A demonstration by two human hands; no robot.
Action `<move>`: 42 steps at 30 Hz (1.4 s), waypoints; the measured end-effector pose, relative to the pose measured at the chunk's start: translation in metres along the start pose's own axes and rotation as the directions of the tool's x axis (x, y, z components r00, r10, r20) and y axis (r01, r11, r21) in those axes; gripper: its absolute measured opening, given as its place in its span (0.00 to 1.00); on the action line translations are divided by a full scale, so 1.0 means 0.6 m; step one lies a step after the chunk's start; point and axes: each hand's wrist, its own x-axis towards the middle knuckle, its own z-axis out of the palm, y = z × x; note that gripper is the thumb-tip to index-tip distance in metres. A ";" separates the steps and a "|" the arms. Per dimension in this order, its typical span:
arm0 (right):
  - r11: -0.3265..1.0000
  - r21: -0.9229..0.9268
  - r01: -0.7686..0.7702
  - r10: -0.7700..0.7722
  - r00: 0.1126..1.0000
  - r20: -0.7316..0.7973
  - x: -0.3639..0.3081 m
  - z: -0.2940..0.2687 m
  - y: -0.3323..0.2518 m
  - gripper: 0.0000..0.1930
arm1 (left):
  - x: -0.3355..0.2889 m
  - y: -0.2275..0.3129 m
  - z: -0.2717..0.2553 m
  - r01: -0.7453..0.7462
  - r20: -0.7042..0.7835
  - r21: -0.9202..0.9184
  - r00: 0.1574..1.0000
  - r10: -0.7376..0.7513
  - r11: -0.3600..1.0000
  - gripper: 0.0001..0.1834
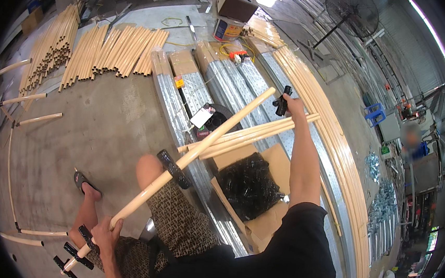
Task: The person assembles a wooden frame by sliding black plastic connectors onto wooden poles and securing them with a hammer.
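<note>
A long cream pipe [223,133] slants across my lap, and my left hand [107,234] is closed around its lower part. Black pipe joints are fitted on it: one joint [173,169] is partway up, and several more sit near my left hand. My right hand [294,105] grips another black joint [283,103] just beside the pipe's bare upper end, apart from it. Below my right forearm stands an open cardboard box [230,202] with black plastic-wrapped contents [250,183]. A few loose cream pipes [265,132] lie across behind the box.
Wrapped metal profiles [223,68] and a long row of cream pipes [331,153] run alongside. A phone [202,116] rests beside a black roll. Pipe stacks [119,50] lie at the far left. A jointed pipe frame [9,169] stands left. A large fan [351,14] is at the back.
</note>
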 end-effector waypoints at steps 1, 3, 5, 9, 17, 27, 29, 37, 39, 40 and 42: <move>0.999 -0.047 0.014 -0.017 0.998 -0.060 0.009 0.020 -0.003 0.26 | -0.002 -0.003 0.000 -0.014 -0.012 0.005 1.000 0.014 1.000 0.22; 0.989 -0.148 0.015 -0.030 0.995 -0.098 0.023 0.046 -0.003 0.27 | -0.004 -0.006 -0.001 -0.023 -0.040 0.007 0.999 0.023 1.000 0.22; 0.996 -0.087 0.011 -0.020 0.994 -0.107 0.043 0.065 -0.003 0.29 | -0.002 -0.004 -0.004 0.023 -0.002 -0.024 1.000 -0.023 0.999 0.21; 0.989 0.150 0.000 0.001 1.000 -0.007 0.075 0.101 -0.005 0.28 | -0.003 0.006 -0.006 0.010 -0.052 -0.027 0.999 -0.012 1.000 0.21; 0.982 0.177 0.069 -0.106 0.972 0.210 0.055 0.103 -0.066 0.30 | -0.007 -0.006 -0.010 0.046 -0.019 -0.027 0.999 -0.046 0.999 0.18; 0.991 0.056 0.126 -0.136 0.955 0.264 -0.011 0.040 -0.113 0.30 | 0.002 0.001 -0.022 0.043 0.029 -0.099 0.999 -0.040 0.994 0.19; 0.990 0.054 0.129 -0.137 0.970 0.199 -0.023 0.045 -0.117 0.32 | 0.002 0.003 -0.026 0.052 0.043 -0.091 0.998 -0.049 0.994 0.18; 0.979 -0.200 0.041 0.009 0.969 0.245 -0.009 0.036 -0.167 0.43 | 0.002 0.006 -0.022 0.050 0.032 -0.095 0.998 -0.047 0.994 0.17; 0.983 -0.176 0.057 -0.022 0.981 0.195 -0.011 0.045 -0.161 0.42 | 0.002 0.010 -0.024 0.055 0.036 -0.091 0.998 -0.052 0.994 0.17; 0.986 -0.150 0.073 -0.045 0.982 0.182 -0.001 0.047 -0.151 0.41 | 0.003 0.010 -0.022 0.051 0.031 -0.102 0.998 -0.048 0.993 0.17; 0.990 -0.097 0.105 -0.089 0.984 0.156 0.011 0.052 -0.133 0.38 | 0.004 0.006 -0.015 0.042 0.023 -0.123 0.999 -0.040 0.992 0.17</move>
